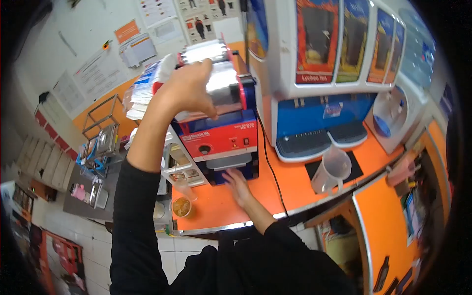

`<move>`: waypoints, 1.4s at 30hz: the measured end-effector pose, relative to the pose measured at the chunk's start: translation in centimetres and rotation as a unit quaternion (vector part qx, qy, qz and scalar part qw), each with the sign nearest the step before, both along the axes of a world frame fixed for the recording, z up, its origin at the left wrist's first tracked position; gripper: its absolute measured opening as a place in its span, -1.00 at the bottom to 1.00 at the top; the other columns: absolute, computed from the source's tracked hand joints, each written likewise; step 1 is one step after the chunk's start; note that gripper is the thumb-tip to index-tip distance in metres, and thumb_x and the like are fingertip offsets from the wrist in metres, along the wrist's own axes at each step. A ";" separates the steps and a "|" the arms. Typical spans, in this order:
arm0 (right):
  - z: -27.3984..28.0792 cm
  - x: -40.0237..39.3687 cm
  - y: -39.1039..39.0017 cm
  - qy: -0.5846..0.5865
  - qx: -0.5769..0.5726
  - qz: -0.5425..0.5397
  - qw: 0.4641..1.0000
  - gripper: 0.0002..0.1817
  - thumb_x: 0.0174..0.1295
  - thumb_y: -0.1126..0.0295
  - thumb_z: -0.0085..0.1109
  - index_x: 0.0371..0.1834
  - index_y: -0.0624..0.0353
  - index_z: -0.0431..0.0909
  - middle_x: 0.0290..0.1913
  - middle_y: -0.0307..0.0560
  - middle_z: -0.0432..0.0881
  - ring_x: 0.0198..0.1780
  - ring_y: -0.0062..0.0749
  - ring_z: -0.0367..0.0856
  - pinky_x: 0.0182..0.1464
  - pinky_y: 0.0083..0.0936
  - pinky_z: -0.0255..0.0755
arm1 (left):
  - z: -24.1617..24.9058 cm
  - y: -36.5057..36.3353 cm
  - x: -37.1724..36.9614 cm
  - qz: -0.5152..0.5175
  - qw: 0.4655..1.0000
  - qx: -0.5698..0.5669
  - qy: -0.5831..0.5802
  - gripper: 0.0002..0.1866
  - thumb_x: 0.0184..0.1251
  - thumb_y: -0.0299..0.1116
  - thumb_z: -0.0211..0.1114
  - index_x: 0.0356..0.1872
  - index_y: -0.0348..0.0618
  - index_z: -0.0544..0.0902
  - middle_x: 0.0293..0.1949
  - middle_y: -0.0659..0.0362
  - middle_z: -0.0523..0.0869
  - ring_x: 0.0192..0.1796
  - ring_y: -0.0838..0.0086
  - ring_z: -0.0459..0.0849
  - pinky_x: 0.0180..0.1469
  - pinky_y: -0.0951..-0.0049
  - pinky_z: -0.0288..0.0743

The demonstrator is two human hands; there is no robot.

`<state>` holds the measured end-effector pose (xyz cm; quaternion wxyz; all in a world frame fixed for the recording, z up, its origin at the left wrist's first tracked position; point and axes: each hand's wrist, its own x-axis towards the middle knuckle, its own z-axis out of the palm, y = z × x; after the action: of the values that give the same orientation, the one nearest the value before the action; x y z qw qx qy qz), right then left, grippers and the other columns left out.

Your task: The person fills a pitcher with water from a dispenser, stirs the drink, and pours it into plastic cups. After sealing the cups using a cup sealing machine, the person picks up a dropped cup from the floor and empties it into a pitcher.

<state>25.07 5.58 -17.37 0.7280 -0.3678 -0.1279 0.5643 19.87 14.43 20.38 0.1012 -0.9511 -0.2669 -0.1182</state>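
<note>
A red and blue cup sealing machine (223, 140) stands on the orange counter, with a shiny roll of sealing film (223, 84) mounted on its top. My left hand (189, 88) is curled over the left side of this roll, thumb low and fingers high. Lower down, my right hand (238, 187) is at the machine's bottom opening, below the grey cup tray (228, 162). Its fingers are stretched out and nothing shows in them. A plastic cup with an orange-brown drink (181, 207) sits left of the right hand, near the counter's front edge.
A clear measuring jug (332, 172) stands on a black mat to the right, before a drink dispenser (324, 118). A black cable (269, 157) runs down across the counter (265, 196). Stacked white packets (147, 88) are left of the film roll.
</note>
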 end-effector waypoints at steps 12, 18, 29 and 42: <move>-1.7 -5.7 -9.8 -0.096 0.020 -0.083 0.992 -0.66 0.48 0.19 0.14 -0.02 0.30 0.44 -0.04 0.01 0.64 0.05 -0.36 0.65 0.16 -0.41 0.47 | -11.7 -3.9 0.2 0.039 0.928 0.288 -0.234 0.12 -0.15 -0.13 0.64 0.48 -0.21 0.20 0.48 -0.09 0.19 0.56 -0.01 0.10 0.48 -0.11 0.00; -2.9 -6.0 -14.8 -0.105 0.030 -0.060 0.992 -0.76 0.50 0.31 0.11 -0.02 0.29 0.43 0.03 0.03 0.64 0.08 -0.33 0.65 0.19 -0.41 0.46 | -11.1 -7.2 -2.2 0.010 0.937 0.251 -0.241 -0.03 -0.10 -0.28 0.61 0.43 -0.11 0.31 0.34 -0.02 0.44 0.36 0.08 0.41 0.34 0.08 0.28; -6.9 -0.9 -9.2 -0.691 0.027 -0.150 0.706 -0.54 0.29 0.38 0.31 0.21 0.30 0.47 0.08 0.02 0.65 0.07 -0.28 0.63 0.09 -0.32 0.51 | -8.5 -1.4 0.7 0.076 0.919 0.338 -0.189 0.05 -0.25 -0.28 0.67 0.39 -0.20 0.30 0.31 -0.07 0.43 0.40 -0.01 0.35 0.44 0.00 0.17; -6.8 -0.7 -3.0 -0.708 0.036 -0.177 0.683 -0.53 0.26 0.38 0.34 0.20 0.31 0.48 0.04 0.00 0.67 0.05 -0.28 0.65 0.08 -0.32 0.51 | -23.9 -11.2 -4.0 0.022 0.926 -0.031 -0.376 0.13 -0.17 -0.03 0.69 0.41 -0.29 0.23 0.28 -0.09 0.44 0.34 -0.03 0.39 0.35 0.02 0.26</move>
<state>24.32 2.62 -24.19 0.5196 -0.6468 -0.5582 -0.0084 15.89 3.27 -3.57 -0.0333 -0.8330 -0.3099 -0.4571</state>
